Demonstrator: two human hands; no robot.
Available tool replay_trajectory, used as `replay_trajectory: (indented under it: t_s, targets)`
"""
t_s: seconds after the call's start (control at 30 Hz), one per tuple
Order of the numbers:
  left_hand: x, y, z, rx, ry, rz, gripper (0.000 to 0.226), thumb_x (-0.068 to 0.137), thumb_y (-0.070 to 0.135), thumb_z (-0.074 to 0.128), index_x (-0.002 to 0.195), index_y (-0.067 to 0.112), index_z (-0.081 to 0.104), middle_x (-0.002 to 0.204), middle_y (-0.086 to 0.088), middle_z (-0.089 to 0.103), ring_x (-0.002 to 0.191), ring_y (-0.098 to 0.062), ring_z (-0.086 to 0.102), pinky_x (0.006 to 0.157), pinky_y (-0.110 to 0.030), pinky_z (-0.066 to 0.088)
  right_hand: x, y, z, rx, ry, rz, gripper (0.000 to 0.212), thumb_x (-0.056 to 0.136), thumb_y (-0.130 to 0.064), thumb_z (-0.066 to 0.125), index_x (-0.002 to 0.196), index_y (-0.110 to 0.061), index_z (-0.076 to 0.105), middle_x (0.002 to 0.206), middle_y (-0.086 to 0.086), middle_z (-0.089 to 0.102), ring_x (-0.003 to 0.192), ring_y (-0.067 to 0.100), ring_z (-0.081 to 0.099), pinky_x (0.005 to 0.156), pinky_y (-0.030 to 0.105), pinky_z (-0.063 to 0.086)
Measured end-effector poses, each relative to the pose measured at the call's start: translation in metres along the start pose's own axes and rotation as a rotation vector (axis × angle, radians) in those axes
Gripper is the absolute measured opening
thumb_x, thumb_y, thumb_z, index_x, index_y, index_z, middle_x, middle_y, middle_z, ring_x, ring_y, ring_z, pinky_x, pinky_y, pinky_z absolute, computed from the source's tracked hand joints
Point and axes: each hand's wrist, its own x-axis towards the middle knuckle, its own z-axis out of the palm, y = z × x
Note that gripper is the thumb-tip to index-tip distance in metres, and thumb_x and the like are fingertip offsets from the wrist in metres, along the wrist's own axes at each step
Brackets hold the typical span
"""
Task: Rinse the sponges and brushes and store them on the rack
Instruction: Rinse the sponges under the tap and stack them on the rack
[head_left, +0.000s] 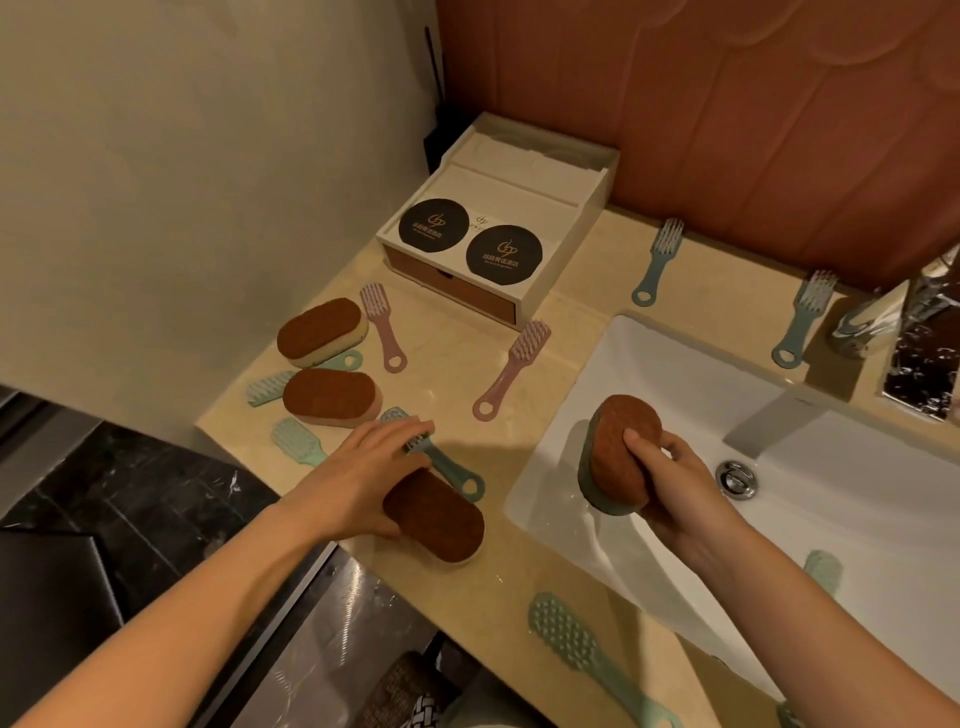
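I see the right hand over the white sink basin, thumb and fingers curled round a green-backed brown sponge held on edge, scouring face toward me. The left hand lies on the beige countertop, fingers nearly straight across the head of a teal brush. A second brown sponge touches the thumb side of that hand.

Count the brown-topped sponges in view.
4: yellow-based sponge and pink-based sponge at the counter left end; third sponge beside the left hand; fourth sponge in the right hand over the sink. None visibly hidden.
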Motion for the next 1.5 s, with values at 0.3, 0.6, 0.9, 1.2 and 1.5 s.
replay_trajectory:
  t_s: [0.3,0.6,0.9,1.2,1.5]
  targets:
    - [0.017,0.028,-0.034,-0.769,0.081,-0.299,0.055,0.055,0.049,0.081,0.099,0.033,0.052,0.099,0.012,0.060,0.092,-0.003,0.057,0.076,-0.017,0.046,-0.014,-0.008,-0.023,0.017,-0.061,-0.010,0.022,0.093,-0.018,0.052,0.113,-0.021,0.058,0.098,-0.002,0.067,0.083,0.012,0.064,0.057,0.019,0.050]
    - [0.067,0.088,-0.066,-1.313,0.090,-0.136,0.042,0.070,0.043,0.075,0.107,0.035,0.058,0.096,0.018,0.070,0.093,0.001,0.064,0.078,-0.014,0.051,-0.038,-0.030,-0.025,0.118,-0.136,-0.139,0.020,0.090,-0.023,0.053,0.106,-0.020,0.065,0.093,0.004,0.073,0.085,0.019,0.067,0.070,0.028,0.055]
    - [0.113,0.150,-0.084,-1.500,-0.086,0.077,0.047,0.066,0.037,0.068,0.112,0.026,0.060,0.105,0.002,0.071,0.103,-0.014,0.065,0.084,-0.025,0.053,-0.062,-0.043,-0.030,0.164,-0.131,-0.227,0.034,0.088,-0.026,0.053,0.115,-0.007,0.060,0.117,0.023,0.063,0.114,0.038,0.057,0.104,0.054,0.040]
    - [0.122,0.172,-0.083,-1.543,-0.202,0.048,0.036,0.072,0.029,0.068,0.106,0.022,0.063,0.095,0.003,0.071,0.091,-0.011,0.067,0.076,-0.022,0.055,-0.071,-0.036,-0.045,0.039,-0.156,-0.283,0.030,0.094,-0.028,0.046,0.117,-0.015,0.061,0.112,0.013,0.068,0.106,0.029,0.064,0.094,0.044,0.049]
    - [0.125,0.177,-0.092,-1.339,-0.173,-0.039,0.031,0.080,0.032,0.066,0.106,0.016,0.060,0.091,0.001,0.067,0.081,-0.008,0.066,0.066,-0.021,0.053,-0.081,-0.049,-0.057,-0.423,-0.230,-0.358,0.076,0.078,-0.034,0.066,0.139,-0.044,0.022,0.116,-0.017,0.053,0.095,-0.008,0.060,0.069,0.012,0.052]
